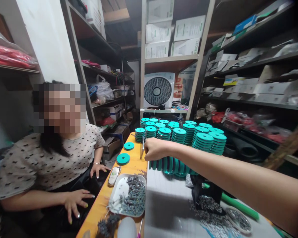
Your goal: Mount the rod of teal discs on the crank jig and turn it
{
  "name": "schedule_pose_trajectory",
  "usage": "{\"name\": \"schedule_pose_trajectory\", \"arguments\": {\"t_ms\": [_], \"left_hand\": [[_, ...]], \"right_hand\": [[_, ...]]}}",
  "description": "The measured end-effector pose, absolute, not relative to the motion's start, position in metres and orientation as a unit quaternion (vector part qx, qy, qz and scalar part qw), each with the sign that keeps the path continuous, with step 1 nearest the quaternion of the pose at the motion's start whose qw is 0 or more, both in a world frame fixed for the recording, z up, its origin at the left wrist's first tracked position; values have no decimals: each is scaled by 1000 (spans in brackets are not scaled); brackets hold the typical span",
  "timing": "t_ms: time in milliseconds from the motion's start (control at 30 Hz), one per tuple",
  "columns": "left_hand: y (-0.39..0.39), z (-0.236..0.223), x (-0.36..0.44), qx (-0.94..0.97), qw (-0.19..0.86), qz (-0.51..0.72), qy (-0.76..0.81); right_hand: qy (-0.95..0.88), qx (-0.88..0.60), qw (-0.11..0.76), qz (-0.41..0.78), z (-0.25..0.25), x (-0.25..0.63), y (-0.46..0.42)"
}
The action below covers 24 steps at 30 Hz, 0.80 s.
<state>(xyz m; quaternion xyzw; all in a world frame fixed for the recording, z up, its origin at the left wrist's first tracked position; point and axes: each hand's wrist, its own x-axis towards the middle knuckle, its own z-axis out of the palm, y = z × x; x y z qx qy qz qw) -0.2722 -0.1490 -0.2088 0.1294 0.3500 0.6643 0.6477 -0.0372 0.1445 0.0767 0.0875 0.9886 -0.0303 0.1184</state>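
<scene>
My right hand reaches far across the table, fingers closed round a thin metal tool that stands upright with its tip on the wooden tabletop. Just behind the hand stand several stacks of teal discs. A row of teal discs on edge lies right under my wrist. Two single teal discs lie flat to the left of the tool. My left hand is out of view.
Another person sits at the left, both hands resting on their lap. A metal tray of small grey parts, a phone, loose grey parts and a green tube lie near me. A fan and packed shelves stand behind.
</scene>
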Motion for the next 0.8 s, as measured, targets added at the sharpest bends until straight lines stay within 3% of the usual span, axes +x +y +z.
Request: {"name": "schedule_pose_trajectory", "arguments": {"t_ms": [167,300,500,800], "left_hand": [[-149,-201,-276,162,603,711,324],[-156,-222,-288,230,550,738,316],[-174,-255,-316,336,463,751,329],[-167,-262,-316,271,453,761,376]], "right_hand": [[994,41,61,-78,85,-29,148],[994,41,-14,-99,96,-5,168],[982,150,37,-111,80,36,193],[961,143,113,-207,78,17,216]]}}
